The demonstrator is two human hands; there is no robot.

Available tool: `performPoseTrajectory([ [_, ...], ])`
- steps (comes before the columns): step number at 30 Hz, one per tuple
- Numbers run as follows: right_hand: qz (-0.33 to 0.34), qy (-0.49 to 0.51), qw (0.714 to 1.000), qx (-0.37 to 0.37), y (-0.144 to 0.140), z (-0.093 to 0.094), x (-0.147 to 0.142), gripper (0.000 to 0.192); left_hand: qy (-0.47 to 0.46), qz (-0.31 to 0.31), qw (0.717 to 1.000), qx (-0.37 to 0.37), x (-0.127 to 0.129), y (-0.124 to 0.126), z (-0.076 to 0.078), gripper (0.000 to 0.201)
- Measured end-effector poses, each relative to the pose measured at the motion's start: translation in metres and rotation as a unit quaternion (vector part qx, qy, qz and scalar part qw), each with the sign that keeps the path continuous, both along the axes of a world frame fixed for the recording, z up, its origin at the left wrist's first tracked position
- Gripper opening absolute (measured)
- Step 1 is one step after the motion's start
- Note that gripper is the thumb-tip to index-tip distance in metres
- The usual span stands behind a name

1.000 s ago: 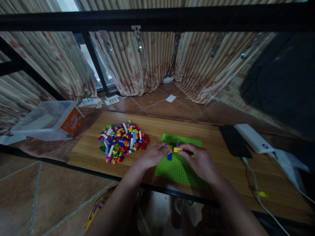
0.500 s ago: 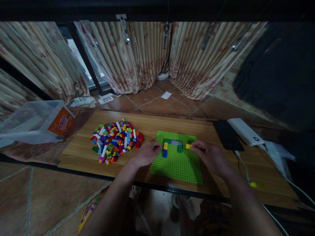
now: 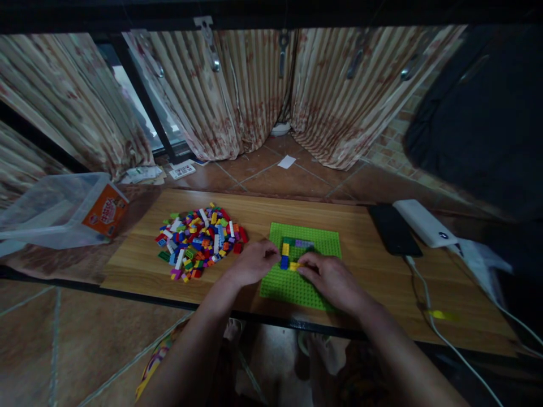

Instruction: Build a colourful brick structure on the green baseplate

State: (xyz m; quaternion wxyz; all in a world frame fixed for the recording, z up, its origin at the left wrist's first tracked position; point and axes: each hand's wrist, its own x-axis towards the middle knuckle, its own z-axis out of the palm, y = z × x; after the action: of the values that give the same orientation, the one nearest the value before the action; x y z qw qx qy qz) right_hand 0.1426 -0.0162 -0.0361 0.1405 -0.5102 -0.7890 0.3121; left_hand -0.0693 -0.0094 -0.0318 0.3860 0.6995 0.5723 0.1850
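1. Since half a second ago: right hand [image 3: 328, 278] shifted left from the right edge of the green baseplate [image 3: 326, 244] to its middle, carrying the small yellow brick [image 3: 294, 265] along; left hand [image 3: 253, 261] barely moved.
2. Right hand now: fingertips pinched shut on the yellow brick, pressing it down onto the baseplate just right of the blue brick [image 3: 284, 262]. Palm and wrist over the near right part of the plate.
3. Left hand now: resting at the plate's left edge, fingers curled loosely, fingertips touching the plate near the blue brick. Holding anything or not: cannot tell.
4. On the baseplate: a yellow stud brick [image 3: 285, 249] directly above the blue one, a dark green piece at the top of that column, a lilac brick [image 3: 304, 243] running right from it.
5. Baseplate lying flat on the wooden board [image 3: 373, 265], near its front edge.
6. Left of the plate, well apart from the right hand: loose pile of coloured bricks [image 3: 199, 242] on the same board.
7. Farther left, off the board: clear plastic tub [image 3: 55, 209] with an orange label, tipped on its side.
8. Right end of the board: black phone [image 3: 393, 229] and white power bank [image 3: 424, 223] side by side, white cable [image 3: 428, 311] trailing toward the near edge.
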Motion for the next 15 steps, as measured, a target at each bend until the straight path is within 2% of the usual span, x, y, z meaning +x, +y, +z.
performPoseTrajectory([
  [8, -0.024, -0.028, 0.999, 0.008, -0.001, -0.009, -0.01, 0.016, 0.018, 0.016, 1.0, 0.004, 0.003, 0.001, -0.006, 0.018],
  [15, -0.027, -0.024, 0.999, 0.004, -0.001, -0.008, -0.01, 0.014, 0.048, 0.06, 0.997, -0.004, 0.012, 0.0, -0.005, 0.019],
])
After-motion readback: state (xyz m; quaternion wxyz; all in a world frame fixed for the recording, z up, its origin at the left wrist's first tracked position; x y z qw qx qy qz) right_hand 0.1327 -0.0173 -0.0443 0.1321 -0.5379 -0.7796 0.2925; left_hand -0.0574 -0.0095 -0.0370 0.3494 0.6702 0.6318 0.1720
